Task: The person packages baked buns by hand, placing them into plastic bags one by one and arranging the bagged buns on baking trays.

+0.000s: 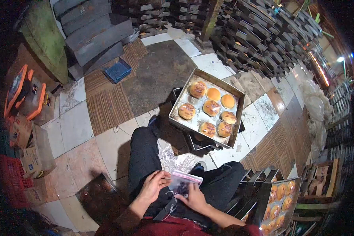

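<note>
A stack of clear plastic bags (185, 177) with a pinkish top edge is held over my lap. My left hand (152, 187) has its bent fingers closed at the left edge of the stack. From the right, my right hand (192, 197) grips the bags, its thumb low and its fingers over the front. Beyond my knees, a square metal tray (192, 124) holds several round browned buns (211, 108), some with dark streaks on top. It rests on other dark trays. Near my right forearm, a tilted tray (264, 204) carries several shiny buns (280, 192) that look wrapped.
Stacked dark trays (255, 43) fill the back right. Dark metal boxes (96, 37) stand at the back left, near a blue plastic basket (117, 70) on the tiles. Cardboard boxes (31, 161) and a red crate (11, 173) line the left. A dark tray (102, 198) lies left of me.
</note>
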Motion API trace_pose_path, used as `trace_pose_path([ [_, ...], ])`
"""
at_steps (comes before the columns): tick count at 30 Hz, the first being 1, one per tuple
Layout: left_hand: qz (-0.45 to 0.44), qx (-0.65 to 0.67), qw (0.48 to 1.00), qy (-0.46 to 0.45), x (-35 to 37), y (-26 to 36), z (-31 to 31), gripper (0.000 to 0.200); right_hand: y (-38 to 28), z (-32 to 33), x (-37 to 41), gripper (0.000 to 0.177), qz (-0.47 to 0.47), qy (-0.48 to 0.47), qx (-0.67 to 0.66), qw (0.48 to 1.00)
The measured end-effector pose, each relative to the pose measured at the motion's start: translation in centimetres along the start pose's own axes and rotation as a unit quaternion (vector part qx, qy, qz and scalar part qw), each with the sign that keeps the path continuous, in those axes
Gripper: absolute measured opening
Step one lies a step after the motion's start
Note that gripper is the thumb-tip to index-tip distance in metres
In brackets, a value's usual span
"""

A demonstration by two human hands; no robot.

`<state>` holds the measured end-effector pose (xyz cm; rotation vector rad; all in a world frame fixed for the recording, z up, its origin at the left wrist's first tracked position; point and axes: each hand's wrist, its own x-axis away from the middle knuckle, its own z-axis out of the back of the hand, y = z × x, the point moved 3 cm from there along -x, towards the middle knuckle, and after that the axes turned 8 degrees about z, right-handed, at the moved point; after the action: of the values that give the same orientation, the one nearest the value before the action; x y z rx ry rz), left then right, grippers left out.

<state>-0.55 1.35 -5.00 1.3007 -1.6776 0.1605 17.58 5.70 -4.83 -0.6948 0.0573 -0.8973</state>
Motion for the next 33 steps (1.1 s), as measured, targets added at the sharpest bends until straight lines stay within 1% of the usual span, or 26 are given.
trace_pose_path([
  [1,-0.001,-0.004,1.000,-0.002,-0.3,-0.2,0.2,0.021,0.2,0.2,-0.4,0.035,-0.019,-0.039,0.018,0.999],
  [2,0.004,0.001,1.000,0.000,-0.6,-0.5,0.2,0.021,1.7,-1.1,-0.1,0.035,-0.021,-0.044,0.020,0.999],
  [4,0.012,-0.016,1.000,-0.006,-1.1,-0.5,0.2,0.021,1.7,-3.6,-0.6,0.032,0.117,-0.238,0.066,0.962],
  [5,0.016,-0.007,1.000,-0.001,-0.9,-0.3,-0.1,0.023,2.1,-2.8,-0.9,0.022,0.097,-0.151,-0.006,0.984],
  [6,0.012,-0.006,1.000,0.000,-0.7,0.5,-0.3,0.023,0.6,0.4,-2.8,0.027,0.121,-0.058,-0.048,0.990],
  [7,0.031,-0.036,0.999,-0.005,-0.3,0.7,-0.4,0.025,-0.6,4.0,-4.4,0.023,0.078,0.045,-0.159,0.983],
  [8,0.055,-0.065,0.996,-0.009,-0.1,0.5,-0.4,0.027,0.4,5.9,-5.7,0.019,0.001,0.077,-0.169,0.983],
  [9,0.088,-0.069,0.993,-0.023,-0.3,-0.1,-0.2,0.043,-0.3,8.7,-6.9,0.016,-0.032,0.099,-0.249,0.963],
  [10,0.090,-0.069,0.993,-0.022,-0.5,0.2,-0.5,0.043,-1.5,10.8,-7.7,0.012,0.042,0.145,-0.199,0.968],
  [11,0.123,0.029,0.984,-0.122,-0.6,0.6,-1.8,0.055,-3.8,12.5,-8.4,0.009,0.142,0.156,-0.170,0.963],
  [12,0.157,0.127,0.955,-0.218,-0.4,1.3,-3.0,0.066,-5.5,13.4,-8.5,0.008,0.238,0.164,-0.141,0.947],
  [14,0.149,0.253,0.892,-0.344,-0.5,4.9,-4.9,0.091,-6.2,12.7,-8.4,0.011,0.360,0.063,0.071,0.928],
  [15,0.143,0.230,0.918,-0.289,-0.8,6.4,-4.7,0.100,-6.9,12.7,-8.5,0.016,0.412,0.017,0.169,0.895],
  [18,0.104,0.184,0.914,-0.347,-1.1,10.9,-5.5,0.092,-6.2,13.9,-9.3,0.016,0.510,0.038,0.224,0.830],
  [19,0.075,0.093,0.934,-0.336,-1.4,11.7,-4.7,0.087,-6.1,14.7,-9.5,0.023,0.511,0.059,0.245,0.822],
  [20,0.045,-0.002,0.945,-0.324,-1.6,12.3,-4.1,0.082,-6.1,15.5,-9.7,0.033,0.505,0.071,0.255,0.821],
  [21,0.041,-0.055,0.948,-0.309,-1.6,12.6,-4.2,0.058,-5.9,16.1,-10.0,0.035,0.512,0.080,0.254,0.816],
  [22,0.044,-0.057,0.948,-0.311,-1.3,12.5,-4.4,0.058,-5.7,16.6,-10.2,0.038,0.519,0.090,0.254,0.812],
  [24,0.065,-0.184,0.945,-0.264,-1.0,12.1,-5.1,0.036,-6.0,18.0,-10.8,0.032,0.477,0.117,0.248,0.835],
  [25,0.069,-0.148,0.951,-0.261,-0.3,12.3,-5.8,0.025,-5.8,18.1,-10.8,0.031,0.481,0.122,0.235,0.836],
  [27,0.049,-0.180,0.955,-0.229,-0.4,11.9,-5.6,0.025,-5.7,18.4,-10.9,0.030,0.487,0.128,0.220,0.835],
  [28,0.033,-0.211,0.957,-0.197,-0.5,11.6,-5.4,0.026,-5.9,18.5,-10.9,0.026,0.493,0.073,0.194,0.845],
  [29,-0.033,-0.171,0.971,-0.165,-0.2,11.7,-5.9,0.017,-6.2,18.7,-10.9,0.022,0.496,0.017,0.167,0.852],
  [30,-0.033,-0.172,0.970,-0.166,-0.3,11.4,-5.7,0.017,-6.3,19.7,-10.7,0.022,0.496,0.018,0.167,0.852],
  [32,-0.144,-0.190,0.964,-0.116,-0.7,12.0,-4.8,0.014,-5.8,23.3,-10.1,0.011,0.484,0.152,0.068,0.859],
  [33,-0.162,-0.224,0.960,-0.031,0.0,12.5,-5.5,0.023,-4.2,24.0,-9.9,0.009,0.445,0.266,-0.046,0.854],
])
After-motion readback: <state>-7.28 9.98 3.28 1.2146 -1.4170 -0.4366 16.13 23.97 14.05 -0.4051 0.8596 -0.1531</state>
